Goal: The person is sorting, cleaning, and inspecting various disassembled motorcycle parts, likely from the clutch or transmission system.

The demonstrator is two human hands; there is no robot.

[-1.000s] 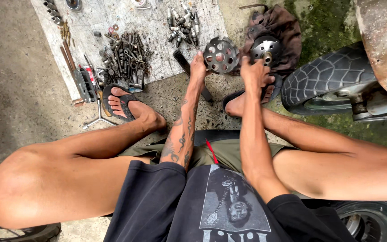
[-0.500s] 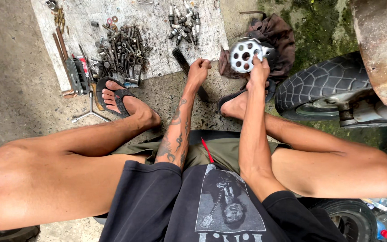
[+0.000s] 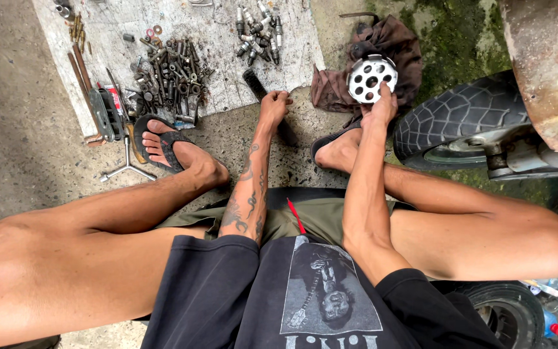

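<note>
Round metal disc [image 3: 371, 79], silvery, pierced with several holes, was held up on edge over a crumpled brown rag [image 3: 356, 58]. Right hand [image 3: 380, 108] gripped the disc from below, fingers clamped on its lower rim. Rag lay on the concrete floor [image 3: 20, 129] directly behind the disc.

To the right of the disc, a motorcycle tyre [image 3: 460, 116] with blocky tread, and above that a rusty metal body panel [image 3: 550, 64].

To the left of the disc, left hand [image 3: 274, 106] rested low on the floor, fingers curled on a black handle [image 3: 255, 84]; cannot tell how firmly they were closed on it.

Further left of the disc, a pale board [image 3: 221, 58] lay flat carrying a cluster of sockets [image 3: 258, 29] and a heap of bolts and nuts [image 3: 169, 74]. At the board's far-left edge, long thin tools [image 3: 79, 58]. A Y-shaped wrench [image 3: 126, 167] lay on the floor well left of the disc, beside a foot in a black sandal [image 3: 163, 145].
</note>
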